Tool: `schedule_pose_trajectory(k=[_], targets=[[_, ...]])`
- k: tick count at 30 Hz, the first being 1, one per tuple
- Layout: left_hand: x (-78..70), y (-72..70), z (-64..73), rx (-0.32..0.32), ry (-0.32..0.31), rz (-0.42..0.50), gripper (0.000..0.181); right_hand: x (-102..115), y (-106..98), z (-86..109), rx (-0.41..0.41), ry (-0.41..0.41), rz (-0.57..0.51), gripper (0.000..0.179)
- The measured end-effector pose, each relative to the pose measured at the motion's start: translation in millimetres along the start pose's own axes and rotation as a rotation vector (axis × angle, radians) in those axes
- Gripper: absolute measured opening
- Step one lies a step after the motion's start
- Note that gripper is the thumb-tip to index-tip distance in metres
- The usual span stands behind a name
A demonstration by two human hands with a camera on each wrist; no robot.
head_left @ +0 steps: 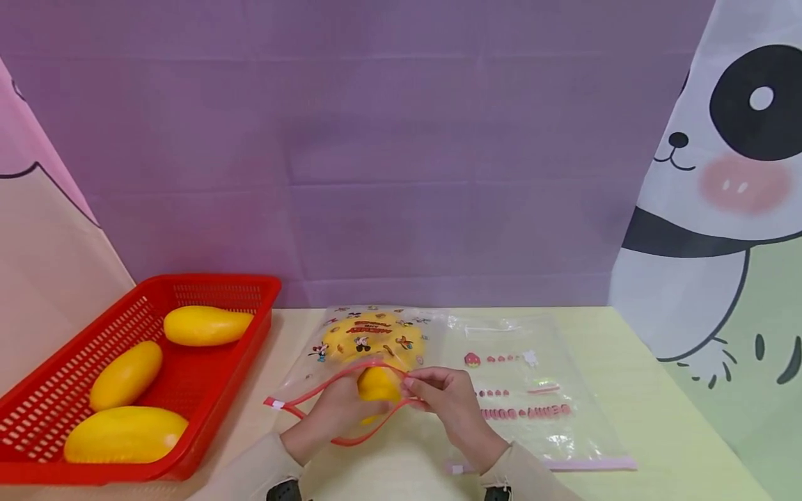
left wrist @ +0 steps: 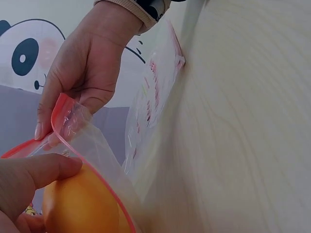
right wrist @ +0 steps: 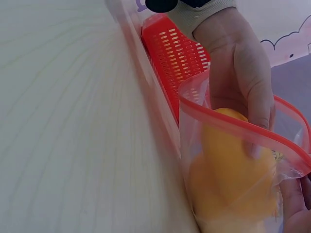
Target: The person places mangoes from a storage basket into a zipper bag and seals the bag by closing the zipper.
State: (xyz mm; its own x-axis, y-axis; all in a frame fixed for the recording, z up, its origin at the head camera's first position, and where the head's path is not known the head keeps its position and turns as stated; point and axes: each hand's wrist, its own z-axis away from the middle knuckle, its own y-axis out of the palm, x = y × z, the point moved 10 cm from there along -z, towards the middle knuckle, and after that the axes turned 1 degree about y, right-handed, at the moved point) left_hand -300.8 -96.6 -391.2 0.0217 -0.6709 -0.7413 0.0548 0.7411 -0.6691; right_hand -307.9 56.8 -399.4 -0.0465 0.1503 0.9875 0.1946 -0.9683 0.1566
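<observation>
A clear zip bag [head_left: 299, 369] with a red zip edge and cartoon prints lies on the table, its mouth held wide. My left hand [head_left: 328, 415] reaches in through the mouth and grips a yellow mango [head_left: 379, 383], thumb on top in the left wrist view. More yellow fruit [head_left: 338, 337] shows through the printed plastic deeper inside. At the mouth's right corner, my right hand [head_left: 447, 400] pinches the red edge between thumb and fingers. A white slider [head_left: 276, 403] sits at the left end of the zip.
On the left stands a red basket [head_left: 228, 376] with three yellow mangoes [head_left: 125, 435] in it. A second clear bag [head_left: 532, 438], with pink prints and a lilac zip, lies flat to the right. Behind the table hangs a purple cloth [head_left: 388, 174].
</observation>
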Motion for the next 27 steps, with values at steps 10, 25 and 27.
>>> schedule_pose_trajectory(k=[10, 25, 27], targets=[[-4.2, 3.2, -5.8, 0.01, 0.035, 0.044, 0.073, 3, -2, 0.5, -0.013, 0.007, 0.027, 0.029], [-1.2, 10.8, -12.9, 0.036, 0.021, 0.161, 0.073, 2, 1, 1.6, -0.009, -0.009, 0.018, 0.03], [-0.8, 11.3, -13.6, 0.028, 0.016, 0.187, 0.072, 3, 2, 1.6, -0.006, -0.013, 0.016, 0.03]])
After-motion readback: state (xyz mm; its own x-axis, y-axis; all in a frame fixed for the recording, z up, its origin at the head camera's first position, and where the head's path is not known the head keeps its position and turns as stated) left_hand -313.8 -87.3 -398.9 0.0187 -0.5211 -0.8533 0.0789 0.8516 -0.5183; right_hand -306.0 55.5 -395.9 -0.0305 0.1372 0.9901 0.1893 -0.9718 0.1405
